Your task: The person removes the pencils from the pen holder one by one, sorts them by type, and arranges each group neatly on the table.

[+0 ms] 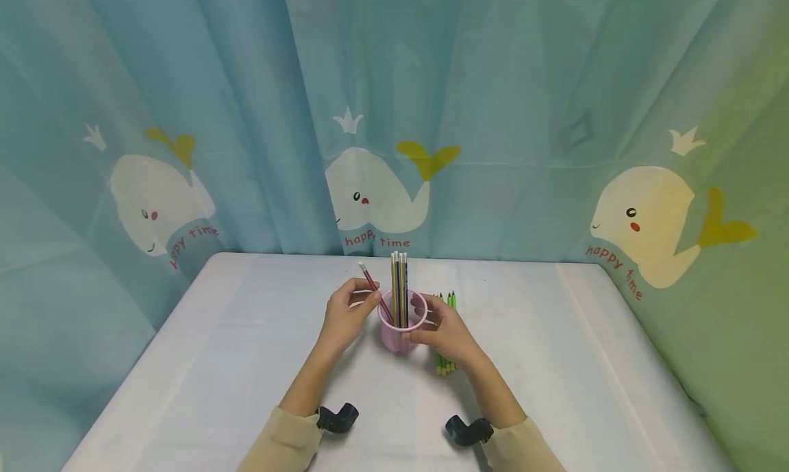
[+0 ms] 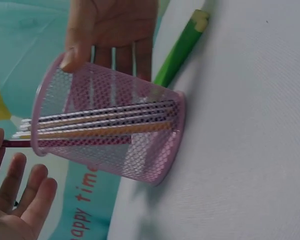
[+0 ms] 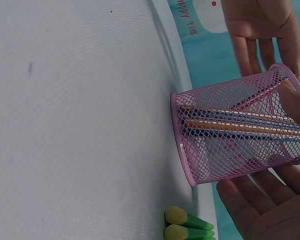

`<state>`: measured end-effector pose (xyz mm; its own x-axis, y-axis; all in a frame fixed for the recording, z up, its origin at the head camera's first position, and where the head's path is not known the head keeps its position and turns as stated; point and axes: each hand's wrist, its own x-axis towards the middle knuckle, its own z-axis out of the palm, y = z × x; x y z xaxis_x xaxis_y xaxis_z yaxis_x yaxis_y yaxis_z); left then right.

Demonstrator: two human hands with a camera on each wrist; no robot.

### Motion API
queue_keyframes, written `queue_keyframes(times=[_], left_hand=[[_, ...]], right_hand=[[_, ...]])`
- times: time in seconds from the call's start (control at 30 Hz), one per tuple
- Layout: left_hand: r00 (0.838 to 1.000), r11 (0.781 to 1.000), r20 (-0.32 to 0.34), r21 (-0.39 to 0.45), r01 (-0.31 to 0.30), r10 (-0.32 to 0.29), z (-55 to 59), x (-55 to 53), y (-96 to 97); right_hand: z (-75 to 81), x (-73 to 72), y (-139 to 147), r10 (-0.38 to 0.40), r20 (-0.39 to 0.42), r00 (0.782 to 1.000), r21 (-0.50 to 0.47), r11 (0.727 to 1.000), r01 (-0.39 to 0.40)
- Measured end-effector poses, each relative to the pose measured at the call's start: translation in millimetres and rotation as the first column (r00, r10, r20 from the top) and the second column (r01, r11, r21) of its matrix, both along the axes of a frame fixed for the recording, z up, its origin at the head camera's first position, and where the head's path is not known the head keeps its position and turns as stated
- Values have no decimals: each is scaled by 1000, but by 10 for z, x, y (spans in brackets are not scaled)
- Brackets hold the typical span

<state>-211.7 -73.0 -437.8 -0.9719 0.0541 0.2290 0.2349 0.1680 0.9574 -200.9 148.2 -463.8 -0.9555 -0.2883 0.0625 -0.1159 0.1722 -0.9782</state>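
A pink mesh pencil cup (image 1: 394, 342) stands upright on the white table. Several striped pencils (image 1: 399, 287) lean together inside it, their white ends up. My left hand (image 1: 346, 313) pinches a red pencil (image 1: 370, 280) near its upper part; the lower length slants down inside the cup, and in the left wrist view its tip stops short of the cup's base. On the other side, my right hand (image 1: 453, 335) grips the cup, with the thumb at the rim (image 3: 291, 102) and the fingers around the far wall.
Several green pencils (image 1: 445, 367) lie on the table to the right of the cup, partly hidden under my right hand. The white tabletop (image 1: 246, 362) stretches out on both sides. A blue curtain (image 1: 518, 116) with whale prints hangs behind the table.
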Motion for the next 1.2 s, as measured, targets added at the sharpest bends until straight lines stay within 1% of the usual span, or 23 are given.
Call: queue_keyframes(times=[0.13, 0.23, 0.33, 0.4, 0.5, 0.67, 0.73, 0.93, 1.07, 1.2], left_hand=[[1000, 999, -25, 29, 17, -16, 45, 25, -22], [998, 993, -45, 105, 48, -43, 85, 32, -47], [997, 977, -43, 201, 74, -67, 126, 48, -79], [997, 967, -37, 240, 79, -72, 148, 62, -91], [996, 962, -37, 261, 83, -76, 176, 78, -89], [994, 952, -62, 291, 100, -86, 240, 100, -95], [994, 942, -71, 318, 105, -87, 276, 114, -112], [995, 920, -75, 380, 94, -71, 366, 138, -195], [998, 900, -41, 430, 70, -58, 400, 145, -258], [999, 875, 4, 482, 41, -49, 407, 127, -315]], right_hand=[[-6, -7, 3, -4, 4, 1000, 3, 1000, 4], [-7, -14, 7, -5, -5, 1000, 8, 1000, 5], [1, -21, 8, 3, -7, 1000, 1, 1000, -3], [4, -27, 9, 10, -5, 1000, -5, 1000, -10], [10, -25, 8, 16, -5, 1000, -12, 1000, -16], [0, -20, 16, 14, -4, 1000, -5, 1000, -14], [-3, -19, 21, 8, -1, 1000, 2, 1000, -8], [3, -11, 28, -8, 4, 1000, 20, 1000, 8], [-8, -10, 25, -10, 2, 1000, 15, 1000, 10], [-17, -11, 19, -4, 2, 1000, 7, 1000, 4]])
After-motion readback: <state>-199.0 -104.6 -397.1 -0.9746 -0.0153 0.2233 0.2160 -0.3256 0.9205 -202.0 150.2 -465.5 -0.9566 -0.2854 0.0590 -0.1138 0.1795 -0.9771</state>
